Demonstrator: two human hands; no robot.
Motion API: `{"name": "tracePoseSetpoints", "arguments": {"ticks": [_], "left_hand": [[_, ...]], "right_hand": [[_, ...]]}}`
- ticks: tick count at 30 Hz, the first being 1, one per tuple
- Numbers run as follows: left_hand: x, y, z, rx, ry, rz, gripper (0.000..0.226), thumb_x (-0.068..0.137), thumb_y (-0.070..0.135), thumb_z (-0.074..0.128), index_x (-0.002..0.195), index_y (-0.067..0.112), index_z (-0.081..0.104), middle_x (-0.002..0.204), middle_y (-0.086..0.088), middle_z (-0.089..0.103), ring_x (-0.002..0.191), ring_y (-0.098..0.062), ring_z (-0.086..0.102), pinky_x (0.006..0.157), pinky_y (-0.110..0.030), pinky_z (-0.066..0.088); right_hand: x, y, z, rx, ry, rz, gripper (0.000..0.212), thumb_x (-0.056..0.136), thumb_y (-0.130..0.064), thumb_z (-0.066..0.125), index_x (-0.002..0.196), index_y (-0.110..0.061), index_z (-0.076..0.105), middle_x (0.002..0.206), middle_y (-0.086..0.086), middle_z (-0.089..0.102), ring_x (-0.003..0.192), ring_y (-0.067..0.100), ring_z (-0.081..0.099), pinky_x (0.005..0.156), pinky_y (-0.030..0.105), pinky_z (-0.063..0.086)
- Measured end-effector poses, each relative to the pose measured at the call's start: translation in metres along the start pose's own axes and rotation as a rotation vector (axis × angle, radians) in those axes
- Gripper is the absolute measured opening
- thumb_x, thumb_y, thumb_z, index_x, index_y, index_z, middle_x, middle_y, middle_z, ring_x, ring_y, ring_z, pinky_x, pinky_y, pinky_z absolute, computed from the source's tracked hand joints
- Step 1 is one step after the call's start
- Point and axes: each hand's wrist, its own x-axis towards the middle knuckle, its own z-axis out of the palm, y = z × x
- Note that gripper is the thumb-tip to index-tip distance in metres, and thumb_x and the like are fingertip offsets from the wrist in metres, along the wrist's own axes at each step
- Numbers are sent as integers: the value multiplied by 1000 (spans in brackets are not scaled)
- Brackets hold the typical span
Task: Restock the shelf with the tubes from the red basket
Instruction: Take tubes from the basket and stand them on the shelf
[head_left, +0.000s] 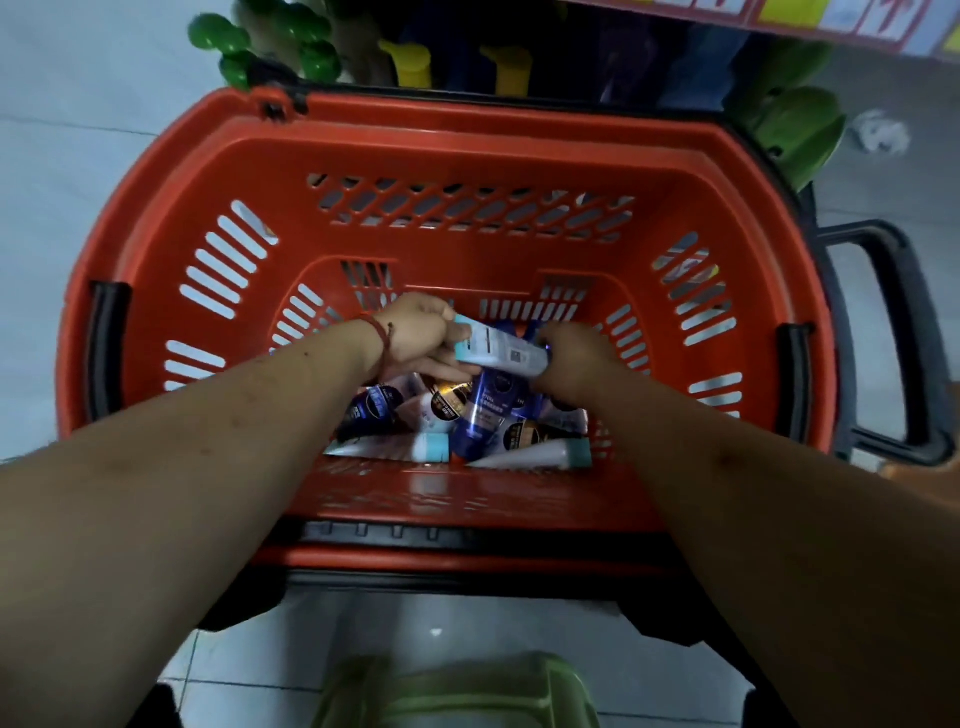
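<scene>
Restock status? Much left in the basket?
Done: can't tell; only the shelf edge with its price labels shows. In hand: the left hand and right hand both hold one white tube over the pile inside the red basket. Left: several tubes still lie on the basket floor, including a blue tube and a teal-capped tube, so plenty remains.

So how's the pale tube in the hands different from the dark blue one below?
The pale blue-and-white plastic tube is held by the left hand and right hand; the dark blue plastic tube lies loose in the red plastic basket. The pale one runs sideways, the dark one toward us. Both are squeeze tubes.
</scene>
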Motion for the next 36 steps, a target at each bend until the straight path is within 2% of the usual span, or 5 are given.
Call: {"name": "tracePoseSetpoints", "arguments": {"ticks": [9,14,22,26,36], "left_hand": [[-91,70,-28,-125,-23,180,46,98,51,52,118,11,63,110,-14,74,101,-29,72,83,-44,60],[-160,112,-20,-38,-128,427,40,89,7,67,129,8,63,125,-16,69,114,-28,67,100,-42,53],[-225,140,-3,-260,-2,732,42,84,1,72,125,9,66,115,-10,74,102,-23,72,76,-30,59],[-227,134,4,-357,28,739,38,88,11,70,126,13,67,115,-13,74,106,-29,71,90,-40,58],[-233,140,9,-381,62,800,36,85,2,70,120,2,69,112,-15,75,106,-30,72,78,-29,61]], "right_hand": [[-65,-57,-60,753,-41,-88,27,84,-18,72,106,-4,72,97,20,72,70,29,68,58,28,52],[-116,-99,-123,1163,-138,-174,32,91,-16,51,118,-2,61,99,20,69,71,22,63,56,31,45],[-162,-121,-196,1146,97,-367,30,92,-12,55,117,-4,68,112,27,66,89,32,65,80,44,52],[-169,-121,-191,1197,117,-421,26,98,-19,60,120,-7,67,111,17,73,98,32,72,86,42,57],[-172,-125,-187,1114,287,-477,23,98,-17,62,120,-18,68,111,2,76,105,25,72,98,52,54]]}}
